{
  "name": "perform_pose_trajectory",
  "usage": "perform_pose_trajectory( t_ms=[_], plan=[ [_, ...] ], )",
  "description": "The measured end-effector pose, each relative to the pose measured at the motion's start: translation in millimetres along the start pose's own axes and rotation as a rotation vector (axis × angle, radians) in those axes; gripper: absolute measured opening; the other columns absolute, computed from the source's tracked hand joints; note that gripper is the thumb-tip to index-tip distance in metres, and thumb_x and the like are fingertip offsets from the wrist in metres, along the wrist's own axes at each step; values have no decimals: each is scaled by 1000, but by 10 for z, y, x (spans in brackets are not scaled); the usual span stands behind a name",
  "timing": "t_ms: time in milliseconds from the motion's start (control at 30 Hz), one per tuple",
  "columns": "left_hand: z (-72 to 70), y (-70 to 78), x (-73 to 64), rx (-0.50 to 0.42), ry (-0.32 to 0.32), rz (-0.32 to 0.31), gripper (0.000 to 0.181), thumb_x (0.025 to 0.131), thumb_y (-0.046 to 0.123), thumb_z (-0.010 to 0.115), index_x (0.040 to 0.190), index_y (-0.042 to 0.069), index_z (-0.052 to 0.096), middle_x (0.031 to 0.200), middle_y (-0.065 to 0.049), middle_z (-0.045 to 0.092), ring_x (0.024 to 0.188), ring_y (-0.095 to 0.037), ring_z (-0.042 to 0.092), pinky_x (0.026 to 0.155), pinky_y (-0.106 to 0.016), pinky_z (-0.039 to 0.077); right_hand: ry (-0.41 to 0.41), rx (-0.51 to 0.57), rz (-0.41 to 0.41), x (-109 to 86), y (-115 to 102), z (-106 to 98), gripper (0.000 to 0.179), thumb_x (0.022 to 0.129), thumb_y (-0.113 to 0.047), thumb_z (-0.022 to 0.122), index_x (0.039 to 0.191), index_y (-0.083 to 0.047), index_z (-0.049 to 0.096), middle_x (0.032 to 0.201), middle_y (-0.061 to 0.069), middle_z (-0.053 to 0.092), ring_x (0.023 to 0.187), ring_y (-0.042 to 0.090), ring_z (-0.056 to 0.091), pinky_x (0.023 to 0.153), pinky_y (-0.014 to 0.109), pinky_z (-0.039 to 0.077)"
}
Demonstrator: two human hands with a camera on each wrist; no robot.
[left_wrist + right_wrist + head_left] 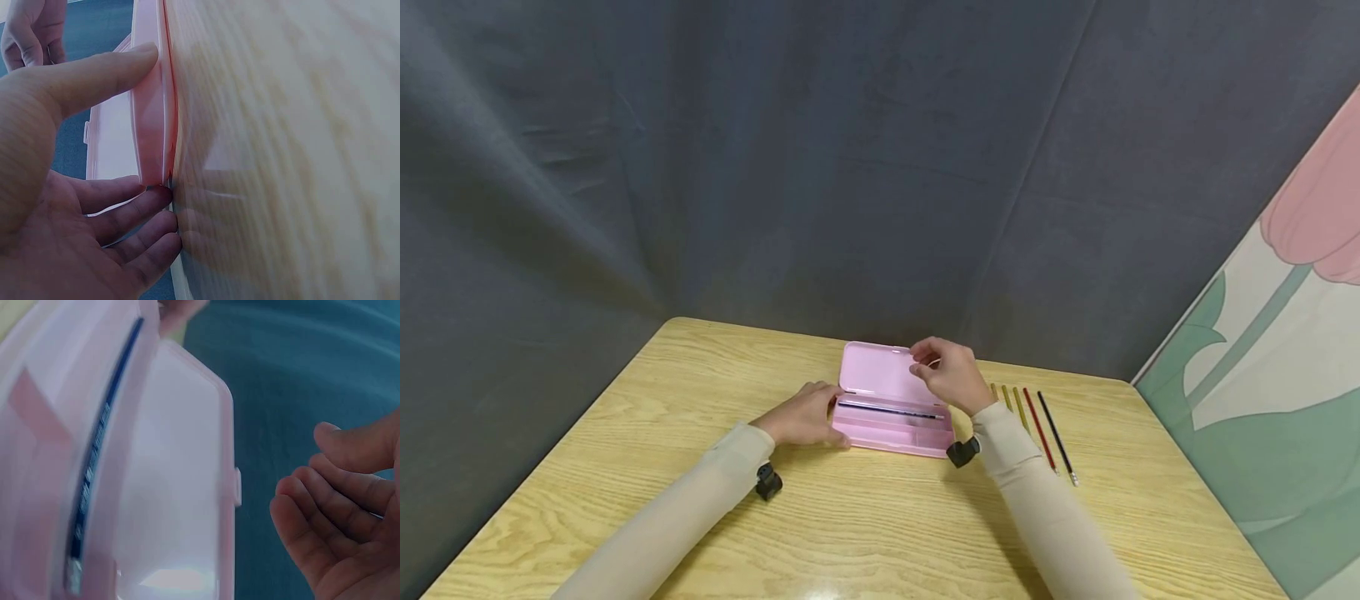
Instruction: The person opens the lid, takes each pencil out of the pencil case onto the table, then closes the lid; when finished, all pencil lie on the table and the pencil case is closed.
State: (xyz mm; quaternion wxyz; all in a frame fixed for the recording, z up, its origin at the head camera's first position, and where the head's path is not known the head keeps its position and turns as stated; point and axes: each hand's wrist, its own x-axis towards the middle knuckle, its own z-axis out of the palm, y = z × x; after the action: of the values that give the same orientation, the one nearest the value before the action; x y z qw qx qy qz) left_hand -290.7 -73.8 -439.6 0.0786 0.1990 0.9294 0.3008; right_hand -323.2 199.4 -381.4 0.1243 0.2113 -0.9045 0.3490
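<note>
Cream sleeves [662, 521] reach over the wooden table [865, 517] toward an open pink pencil case [880, 434] near the middle of the table's far edge. Thumb and fingers of the left hand [803, 417] grip the case's left end; the right hand [951, 373] hangs near the lid's [878, 371] far right corner, fingers loosely curled, holding nothing. A blue pencil [887, 410] lies in the case's rear compartment; yellow, red and dark pencils [1040, 429] lie toward the table's right edge.

We have free passage from the table's [850, 525] front, between both sleeves [670, 525], to the pink case's [880, 433] front compartments. A dark pencil [891, 410] occupies the rear one. The left hand [805, 415] blocks the left end; the open lid [877, 371] and right hand [953, 373] obstruct the rear.
</note>
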Motion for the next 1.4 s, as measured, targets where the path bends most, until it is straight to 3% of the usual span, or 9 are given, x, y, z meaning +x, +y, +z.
perform_pose_trajectory(
  t_ms=[300,567,1133,1400],
  plan=[
    [10,2,19,4,-1,-1,89,75,43,88,147,7,50,148,-10,53,136,-28,46,115,-47,41,-157,-89,-81,0,-14,359,15,90,-9,73,104,-9,75,94,3,75,83,12,68,76,30,59],
    [21,-14,18,4,4,-4,89,75,43,88,146,6,50,147,-9,54,135,-27,47,114,-45,42,-237,-169,-150,-32,44,552,11,87,-4,72,95,-10,78,85,0,75,75,7,64,73,28,57],
    [22,-40,11,-10,23,2,85,73,40,90,142,6,54,142,-8,56,131,-26,48,113,-45,43,-403,-216,-140,-35,56,709,13,90,-4,71,94,-12,79,90,-3,77,80,9,61,82,32,57],
    [29,-52,11,1,11,-4,86,75,40,89,145,6,51,146,-9,54,135,-27,46,115,-44,41,-409,-224,-114,-49,18,727,13,89,-1,70,96,-10,76,87,0,73,77,11,59,82,32,57]
  ],
)
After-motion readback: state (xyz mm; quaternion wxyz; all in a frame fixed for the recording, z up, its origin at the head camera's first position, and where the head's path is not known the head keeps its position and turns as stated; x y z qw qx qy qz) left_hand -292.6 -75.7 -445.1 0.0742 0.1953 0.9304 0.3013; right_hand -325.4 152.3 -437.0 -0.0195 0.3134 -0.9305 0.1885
